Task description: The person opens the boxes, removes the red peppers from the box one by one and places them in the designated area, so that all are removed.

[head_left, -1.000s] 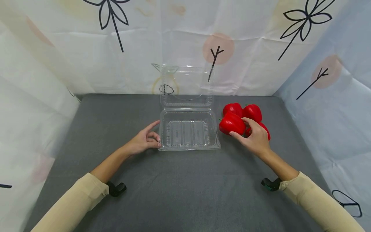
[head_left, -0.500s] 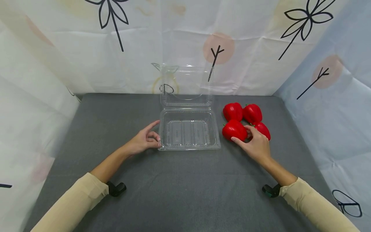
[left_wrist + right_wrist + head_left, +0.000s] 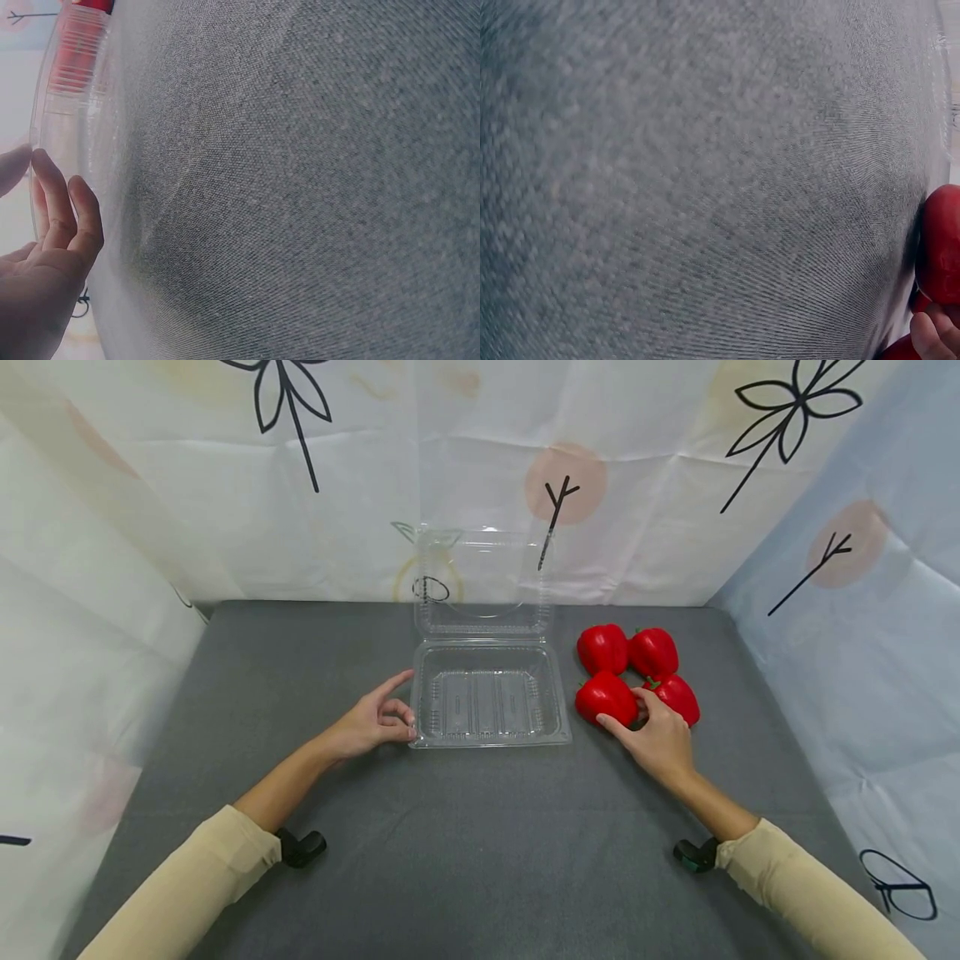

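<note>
A clear plastic clamshell box (image 3: 491, 742) lies open on the grey cloth, its lid (image 3: 483, 581) standing up at the back. My left hand (image 3: 397, 724) pinches the rim at the box's near left corner, index finger lying along the left wall. The left wrist view shows that hand (image 3: 45, 247) with thumb and fingertips meeting on the rim (image 3: 64, 90). Several red bell peppers sit in a cluster right of the box. My right hand (image 3: 632, 717) grips the near left pepper (image 3: 602, 693), thumb in front and fingers behind. Pepper (image 3: 939, 240) and a fingertip (image 3: 930, 339) show in the right wrist view.
The other peppers (image 3: 602, 646) (image 3: 652, 650) (image 3: 681, 696) touch one another behind and beside the held one. Grey cloth (image 3: 480, 827) covers the table. Patterned white sheets (image 3: 225, 510) wall it in at the back and on both sides.
The pepper in my right hand has shifted a little right and toward me, settling against the cluster. The left hand and the box have not moved.
</note>
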